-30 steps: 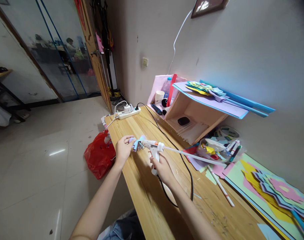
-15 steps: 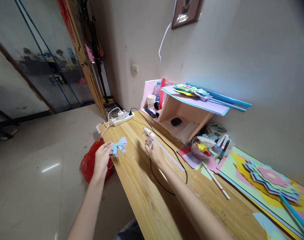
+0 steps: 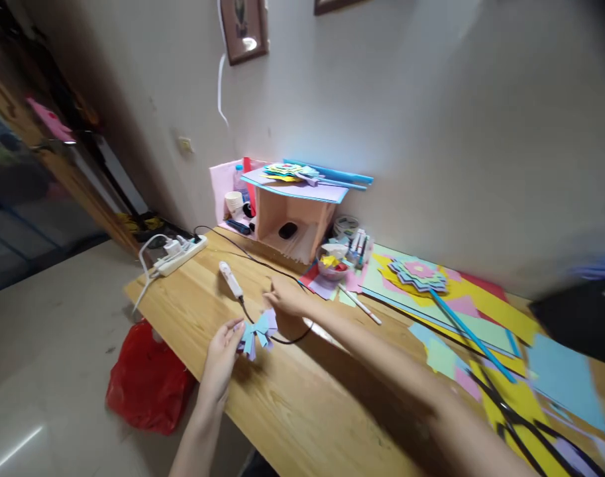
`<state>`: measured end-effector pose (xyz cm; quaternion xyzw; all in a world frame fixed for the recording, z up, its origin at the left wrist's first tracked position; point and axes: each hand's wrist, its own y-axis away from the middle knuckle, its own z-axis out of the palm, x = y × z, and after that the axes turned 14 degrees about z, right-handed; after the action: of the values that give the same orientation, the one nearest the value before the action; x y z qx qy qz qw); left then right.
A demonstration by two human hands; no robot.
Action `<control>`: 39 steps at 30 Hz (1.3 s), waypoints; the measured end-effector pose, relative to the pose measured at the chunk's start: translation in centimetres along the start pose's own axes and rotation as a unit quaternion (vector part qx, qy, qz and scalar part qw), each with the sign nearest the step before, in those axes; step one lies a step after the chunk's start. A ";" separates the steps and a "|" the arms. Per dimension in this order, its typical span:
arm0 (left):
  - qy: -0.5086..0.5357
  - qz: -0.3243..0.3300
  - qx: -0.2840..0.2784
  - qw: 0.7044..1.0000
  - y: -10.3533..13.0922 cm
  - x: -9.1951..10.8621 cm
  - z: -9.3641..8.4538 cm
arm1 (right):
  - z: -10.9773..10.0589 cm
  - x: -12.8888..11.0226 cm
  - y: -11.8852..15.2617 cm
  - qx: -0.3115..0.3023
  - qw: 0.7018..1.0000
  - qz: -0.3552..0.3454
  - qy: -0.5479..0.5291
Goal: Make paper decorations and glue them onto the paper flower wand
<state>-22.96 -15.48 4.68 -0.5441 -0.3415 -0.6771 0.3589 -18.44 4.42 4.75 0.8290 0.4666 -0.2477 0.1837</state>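
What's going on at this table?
A person's left hand holds a blue-and-purple paper bow over the wooden table. The right hand, seemingly empty, is near a white glue gun lying there. Farther right are a layered paper flower on coloured sheets and black scissors.

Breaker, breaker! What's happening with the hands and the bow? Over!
Left hand: holding paper bow. Right hand: loosely open, apart from glue gun on table. Black cord runs behind the bow, possibly in the way.
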 end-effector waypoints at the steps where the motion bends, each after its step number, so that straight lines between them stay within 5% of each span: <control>1: -0.007 0.013 -0.022 1.000 -0.4 0.0 0.9 | -1.9 2.0 2.0 -0.011 1.000 0.013 0.005; 6: -0.029 0.013 -0.133 0.991 -2.3 -1.2 6.9 | -8.6 10.7 14.8 -0.086 0.993 0.084 -0.001; 9: -0.032 0.008 -0.199 0.979 -2.4 -2.8 11.2 | -8.8 13.0 21.5 -0.161 0.976 0.139 -0.047; 14: -0.044 -0.012 -0.280 0.959 -0.5 -4.7 17.0 | -7.2 14.1 27.1 -0.070 0.982 0.173 -0.017; 21: -0.069 -0.009 -0.327 0.942 2.0 -5.6 20.4 | -6.8 14.5 27.8 -0.090 0.987 0.130 -0.040; 31: -0.062 0.019 -0.306 0.950 1.7 -7.2 19.6 | -7.0 14.6 26.7 -0.103 0.964 0.165 -0.179; 33: -0.060 0.028 -0.300 0.952 1.6 -7.5 19.3 | -7.7 14.5 26.0 -0.042 0.963 0.177 -0.199; 39: -0.065 0.057 -0.263 0.961 3.1 -7.5 19.0 | -9.1 12.9 22.6 0.268 0.934 0.145 -0.186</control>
<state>-9.85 -0.01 0.83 -0.6803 -0.1423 -0.6850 0.2182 8.98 6.85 6.24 0.8452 0.2151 -0.4838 0.0723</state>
